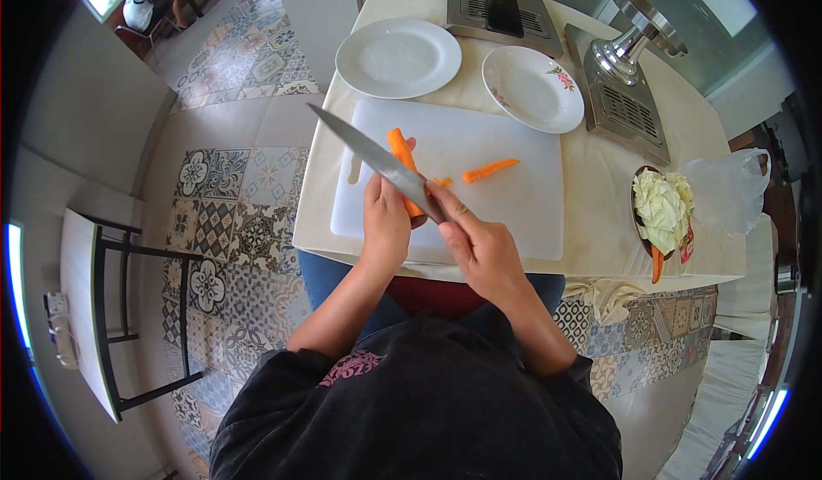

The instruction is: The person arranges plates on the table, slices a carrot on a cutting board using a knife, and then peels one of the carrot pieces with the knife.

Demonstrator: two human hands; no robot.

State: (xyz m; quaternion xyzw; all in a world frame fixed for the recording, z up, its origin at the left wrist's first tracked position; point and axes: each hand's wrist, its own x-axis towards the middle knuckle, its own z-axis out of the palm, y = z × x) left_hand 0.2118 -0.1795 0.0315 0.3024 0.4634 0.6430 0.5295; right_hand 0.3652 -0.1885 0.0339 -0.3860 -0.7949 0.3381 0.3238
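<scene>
So the carrot (pixel 398 148) is up in the left hand (pixel 387 227), over the left half of the white cutting board (pixel 514 223), with its long axis running mostly away from the person. The far end leans a bit to the left, and the near end comes back toward the body and slightly right. The left fingers are wrapped around it, though most of them are hidden; just a fingertip pokes out on the far side. The right hand (pixel 486 253) has its fingers clenched on the handle of a knife (pixel 374 153), and the blade slants across the carrot, tip pointing forward and left, well past it. That blade covers a chunk of the carrot's middle, so I can't tell if the edge is actually touching it. Can't tell whether the carrot touches the board either. The knife handle is mostly buried in the grip. Over on the right of the board there's a loose carrot piece (pixel 491 170) lying nearly crosswise, thin end to the right and a little away, with some small orange scraps (pixel 441 182) near it. On the right side of the desk (pixel 689 129), cut cabbage (pixel 664 206) hides most of its dark dish.
</scene>
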